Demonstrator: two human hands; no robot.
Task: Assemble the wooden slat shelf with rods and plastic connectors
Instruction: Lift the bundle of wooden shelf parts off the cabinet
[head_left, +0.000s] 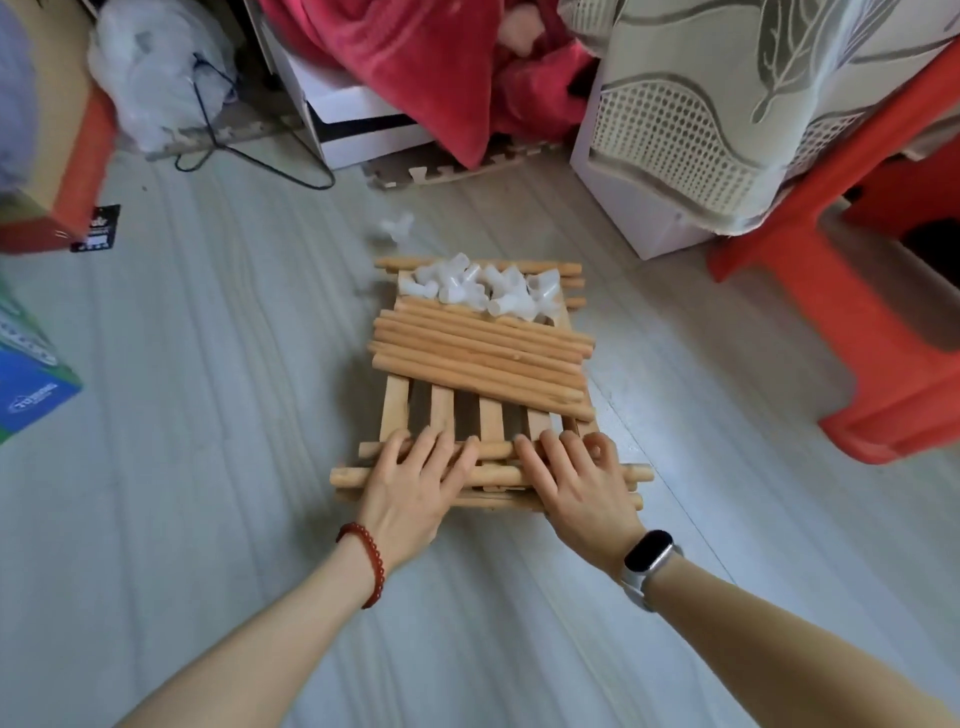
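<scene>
Wooden slat panel (441, 410) lies flat on the pale floor (208, 338), round wooden rods (480, 356) and white plastic connectors (480, 291) piled toward twelve o'clock. Left hand (410, 491) and right hand (576, 483) press spread fingers on rods at six o'clock.

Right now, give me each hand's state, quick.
Left hand: open, fingers laid flat on the near rods of the slat panel.
Right hand: open, fingers resting on the same rods.

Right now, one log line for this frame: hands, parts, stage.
left hand: flat on near rods | right hand: flat on near rods | loose rods, plastic connectors: piled on slat panel | stage: nothing joined yet
</scene>
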